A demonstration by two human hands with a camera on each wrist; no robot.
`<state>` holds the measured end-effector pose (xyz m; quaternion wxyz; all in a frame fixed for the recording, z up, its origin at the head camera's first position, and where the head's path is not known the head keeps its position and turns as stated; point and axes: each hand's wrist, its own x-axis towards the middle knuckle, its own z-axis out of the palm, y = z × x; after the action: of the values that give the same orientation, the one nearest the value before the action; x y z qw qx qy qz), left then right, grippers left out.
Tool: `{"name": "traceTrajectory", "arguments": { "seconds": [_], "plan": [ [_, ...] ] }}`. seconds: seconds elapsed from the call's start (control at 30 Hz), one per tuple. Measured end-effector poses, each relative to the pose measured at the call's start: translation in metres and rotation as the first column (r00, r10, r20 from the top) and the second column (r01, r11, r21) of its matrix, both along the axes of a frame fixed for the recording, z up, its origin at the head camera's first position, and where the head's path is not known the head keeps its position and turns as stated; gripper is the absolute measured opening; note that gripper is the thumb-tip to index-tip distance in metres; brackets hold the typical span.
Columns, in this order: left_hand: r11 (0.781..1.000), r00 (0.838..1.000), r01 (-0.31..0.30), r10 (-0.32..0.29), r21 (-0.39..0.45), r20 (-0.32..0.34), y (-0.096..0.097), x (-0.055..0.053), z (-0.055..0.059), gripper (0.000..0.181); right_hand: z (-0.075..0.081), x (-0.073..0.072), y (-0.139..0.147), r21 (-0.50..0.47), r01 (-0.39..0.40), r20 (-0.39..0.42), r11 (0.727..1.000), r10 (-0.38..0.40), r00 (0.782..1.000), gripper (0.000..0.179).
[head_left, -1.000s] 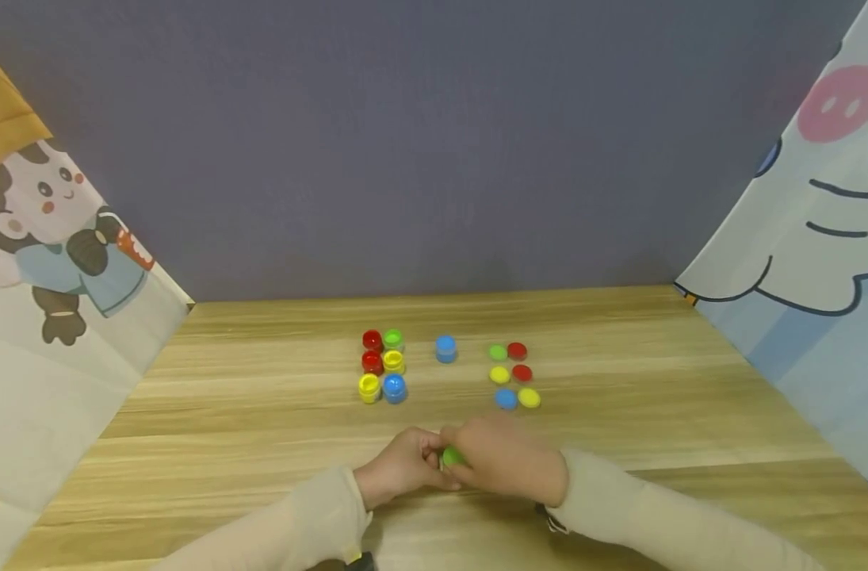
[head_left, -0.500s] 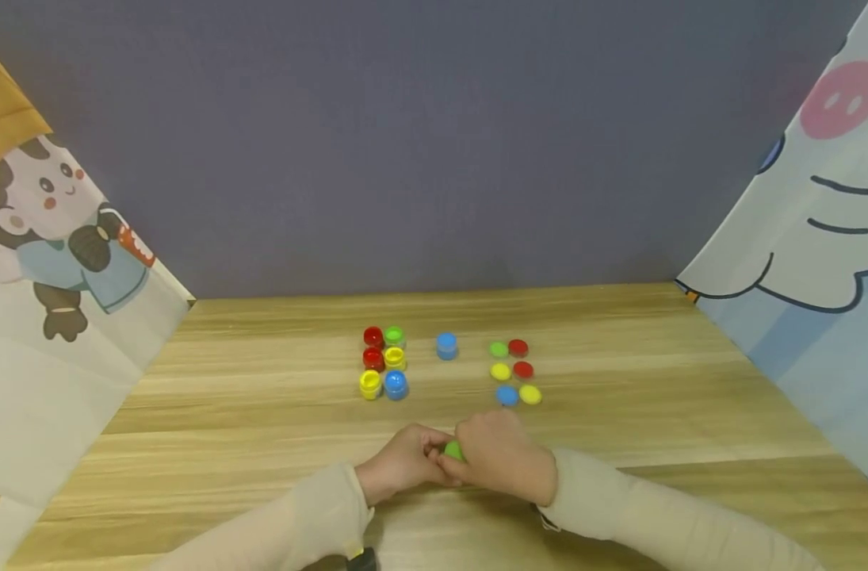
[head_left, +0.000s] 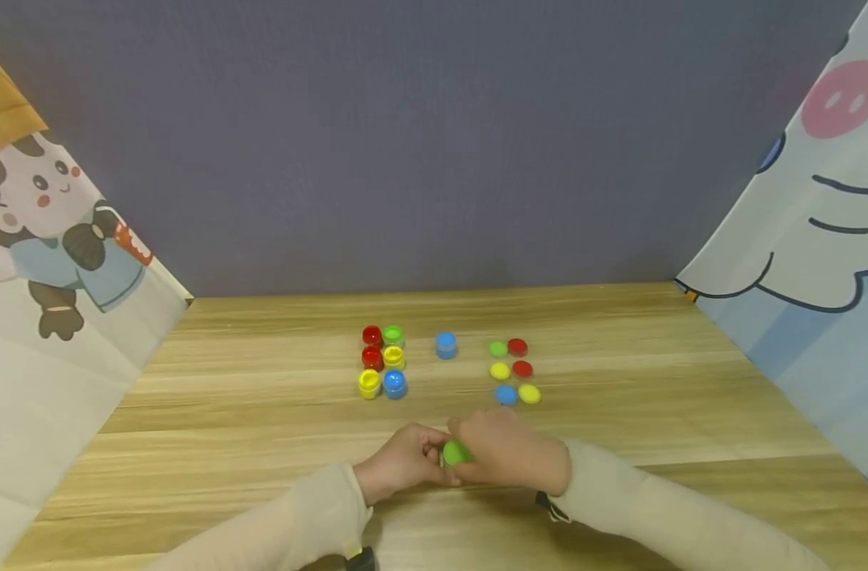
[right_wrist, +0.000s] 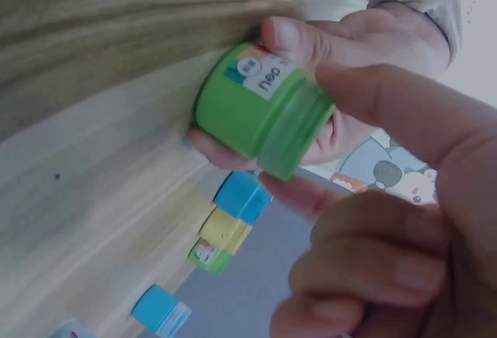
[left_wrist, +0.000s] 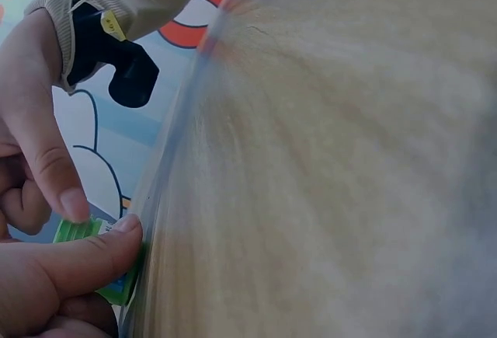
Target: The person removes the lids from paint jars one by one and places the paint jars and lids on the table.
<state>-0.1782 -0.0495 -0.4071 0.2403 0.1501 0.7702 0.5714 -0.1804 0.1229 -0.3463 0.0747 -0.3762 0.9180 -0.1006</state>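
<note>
Low over the near middle of the table, my left hand (head_left: 405, 461) grips a small green paint jar (right_wrist: 241, 113) with a white label. The jar is tilted in the right wrist view, its green lid (right_wrist: 299, 132) on the mouth. My right hand (head_left: 510, 454) pinches that lid by its edge between thumb and finger, its other fingers curled. From the head, the lid's green top shows between both hands, while the jar's body is mostly hidden. In the left wrist view, the left thumb (left_wrist: 101, 256) presses on the jar's side.
Beyond the hands stand open jars: red (head_left: 372, 359), green (head_left: 393, 336), yellow (head_left: 369, 385) and blue (head_left: 395, 385). A blue jar (head_left: 445, 345) with its lid on stands apart. Loose lids lie at right, among them a blue lid (head_left: 506, 395) and a red lid (head_left: 517, 346).
My right hand has twisted back and forth slightly at the green lid, and more of the lid's top now shows. The left hand stays nearly still; the jars and loose lids have not moved.
</note>
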Motion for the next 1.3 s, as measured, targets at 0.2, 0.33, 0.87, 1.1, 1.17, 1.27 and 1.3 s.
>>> {"name": "traceTrajectory", "arguments": {
  "seconds": [0.2,0.33,0.87,1.1,1.17,1.27,1.3],
  "plan": [
    [1.000,1.000,0.000,0.000,-0.018,-0.009,-0.001,0.000,0.000,0.032,0.004,-0.003,0.006,-0.045,-0.134,0.013,0.990,0.135,0.991,0.034],
    [1.000,1.000,-0.005,0.005,-0.011,0.008,0.000,0.000,0.000,0.025,0.007,-0.004,0.009,-0.048,-0.167,0.039,0.985,0.169,0.985,0.045],
    [1.000,1.000,-0.016,0.016,0.018,0.008,0.001,0.001,0.001,0.036,-0.008,0.008,-0.002,-0.007,0.113,-0.161,0.994,-0.112,0.981,0.050],
    [0.999,1.000,-0.017,0.016,0.028,0.017,0.001,0.001,0.001,0.038,-0.010,0.007,-0.003,-0.004,0.116,-0.077,0.993,-0.116,0.990,0.042],
    [0.999,1.000,-0.018,0.017,0.033,0.024,0.001,0.001,0.002,0.038,-0.009,0.007,-0.003,-0.001,0.112,-0.063,0.994,-0.112,0.992,0.038],
    [0.999,0.999,-0.014,0.013,0.036,0.035,0.001,0.001,0.002,0.038,-0.006,0.006,-0.003,0.013,0.097,-0.050,0.995,-0.096,0.994,0.033],
    [0.999,0.999,-0.013,0.012,0.035,0.037,0.001,0.001,0.002,0.038,-0.005,0.005,-0.003,0.019,0.092,-0.046,0.996,-0.091,0.995,0.032]
  ]
}}
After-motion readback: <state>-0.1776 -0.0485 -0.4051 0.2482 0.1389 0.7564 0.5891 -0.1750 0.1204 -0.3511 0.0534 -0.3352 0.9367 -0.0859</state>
